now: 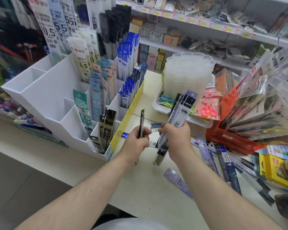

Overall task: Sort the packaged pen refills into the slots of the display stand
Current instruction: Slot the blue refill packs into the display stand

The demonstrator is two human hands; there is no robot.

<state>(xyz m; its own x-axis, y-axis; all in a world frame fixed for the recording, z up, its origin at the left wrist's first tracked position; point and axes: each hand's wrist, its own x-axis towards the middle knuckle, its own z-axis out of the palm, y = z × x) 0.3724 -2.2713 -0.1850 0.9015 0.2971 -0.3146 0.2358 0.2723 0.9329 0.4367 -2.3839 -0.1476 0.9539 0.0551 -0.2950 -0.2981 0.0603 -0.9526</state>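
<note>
My left hand [137, 140] is gripping one refill pack [142, 123] upright, edge-on | my right hand [174, 136] is clutching a bundle of packs [176, 117], tops leaning up-right.

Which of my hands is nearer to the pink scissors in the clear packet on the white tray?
Right. Your right hand, gripping a bundle of refill packets, sits just below-left of the pink scissors. Your left hand, holding one dark packet, is farther left.
</note>
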